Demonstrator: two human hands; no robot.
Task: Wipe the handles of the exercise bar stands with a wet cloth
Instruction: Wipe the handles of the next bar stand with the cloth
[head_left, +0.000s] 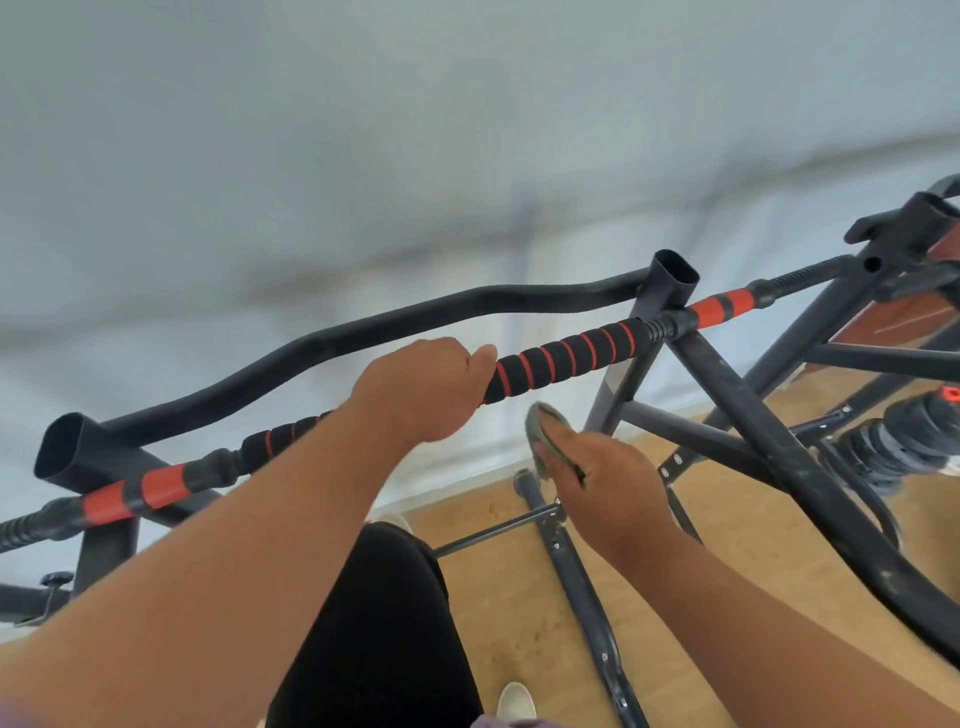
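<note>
Closest to me: my black trouser leg (379, 623) and a pale shoe (515, 699) on the wood floor (498, 613). A dark base tube (582, 587) of the stand runs along the floor past my right arm, with a thin crossbar (493, 530) bolted to it. My right hand (608, 483) hangs below the bar, clear of it, fingers curled round a grey-green cloth (543, 441); the cloth bunches out past the fingertips, touching no metal that I can see. My left hand (421, 389) is up on the bar (563, 358), fingers wrapped over the black foam grip with the red spiral stripes, thumb end pointing along it to the right. Grip foam shows on both sides of that hand; solid red bands (132, 493) sit further out at the left end and another red band (719, 307) past the right upright. Bar passes through two uprights: open-topped tube (65, 452) at left, open-topped tube (674, 270) at right. Behind the bar, a curved black handle (363, 332) spans between the two tube tops. Diagonal braces (769, 431) drop from the right upright toward the floor. Far right: a coil spring (904, 441) with a red cap, and a brown padded panel (904, 312) behind the frame. Beyond all of it a pale wall (363, 130), blurred.
</note>
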